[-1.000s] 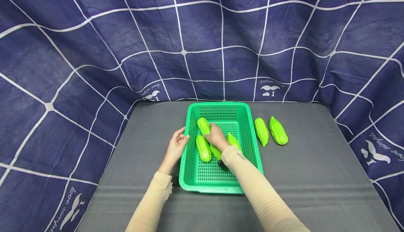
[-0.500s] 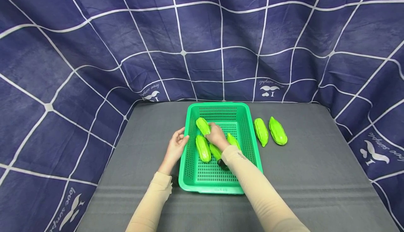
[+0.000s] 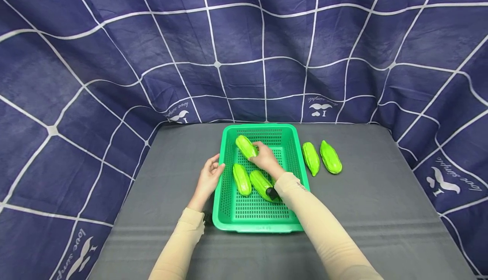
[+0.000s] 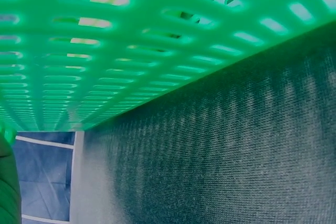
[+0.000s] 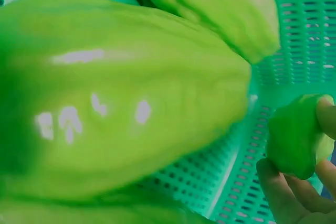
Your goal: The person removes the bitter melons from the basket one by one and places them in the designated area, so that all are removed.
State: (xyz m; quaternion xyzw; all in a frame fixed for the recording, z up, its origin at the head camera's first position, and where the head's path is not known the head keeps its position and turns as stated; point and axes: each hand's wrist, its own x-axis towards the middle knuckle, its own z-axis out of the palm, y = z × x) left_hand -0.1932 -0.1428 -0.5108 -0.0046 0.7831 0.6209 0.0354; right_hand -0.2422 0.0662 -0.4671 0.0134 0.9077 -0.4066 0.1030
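My right hand (image 3: 265, 159) grips one end of a light green bitter melon (image 3: 245, 145) above the far left part of a green plastic basket (image 3: 259, 228). The right wrist view shows the fingers (image 5: 278, 187) around this bitter melon (image 5: 294, 135). Two more bitter melons lie in the basket below: one by the left wall (image 3: 242, 180), another in the middle (image 3: 260, 184). A further one is mostly hidden by my right forearm. My left hand (image 3: 207, 180) rests at the basket's left side, fingers relaxed, thumb at the rim; it is barely visible in the left wrist view.
Two bitter melons, one nearer the basket (image 3: 311, 159) and one farther right (image 3: 331, 158), lie on the grey tabletop (image 3: 373, 203). A blue curtain (image 3: 244, 38) with white lines hangs behind and at both sides.
My right hand, with the bitter melon, has moved slightly up and to the right relative to the basket, uncovering more of the middle one. The left hand stays by the rim. The head view has shifted slightly.
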